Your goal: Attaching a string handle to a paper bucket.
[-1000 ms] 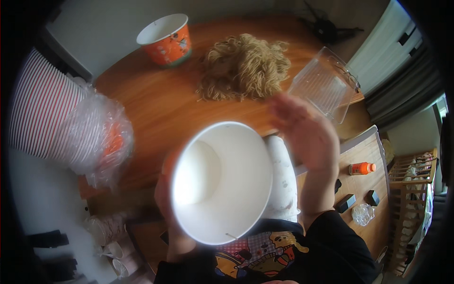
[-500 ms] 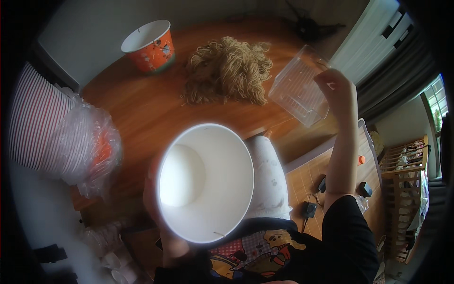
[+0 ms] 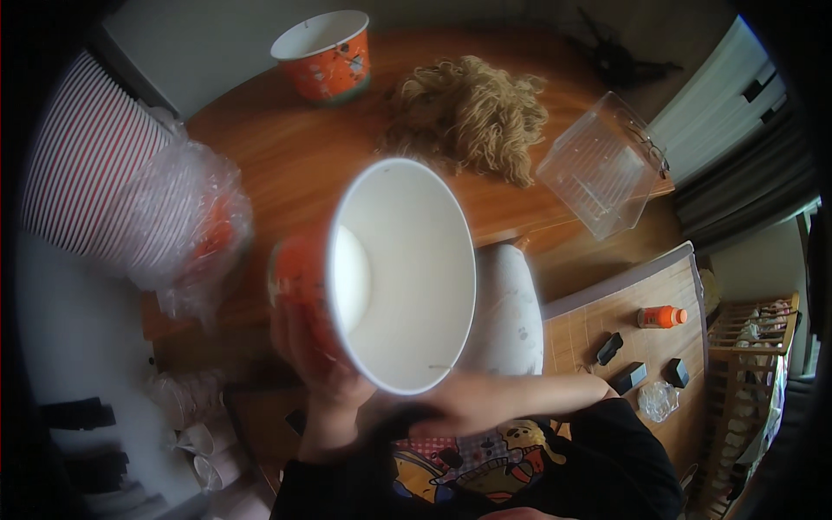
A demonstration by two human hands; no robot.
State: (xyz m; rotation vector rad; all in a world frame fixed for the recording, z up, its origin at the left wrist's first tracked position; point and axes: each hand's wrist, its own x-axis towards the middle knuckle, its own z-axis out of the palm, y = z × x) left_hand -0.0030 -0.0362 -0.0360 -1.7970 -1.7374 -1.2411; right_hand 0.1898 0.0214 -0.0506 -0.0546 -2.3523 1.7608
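Note:
My left hand (image 3: 321, 351) is wrapped round the outside of an orange paper bucket (image 3: 416, 269), keeping it tilted so its white inside faces up at me. A short thin piece (image 3: 440, 367) shows at the near part of its rim. My right hand (image 3: 433, 407) is just below that rim, smeared by motion, with its fingers partly behind the bucket. Whether it holds anything I cannot make out. On the wooden table (image 3: 260, 173), a second orange bucket (image 3: 329, 74) stands upright beside a heap of tan cords (image 3: 477, 117).
A clear plastic box (image 3: 598, 165) with dark thin pieces at its far side lies at the table's right edge. A tall stack of paper buckets (image 3: 87, 165), partly in clear plastic wrap (image 3: 186, 225), leans at left. An orange bottle (image 3: 661, 317) is on a lower surface at right.
My right hand has left the clear box and come down to the bucket's near rim. My left hand has turned the bucket, showing more of its orange side. The view has shifted.

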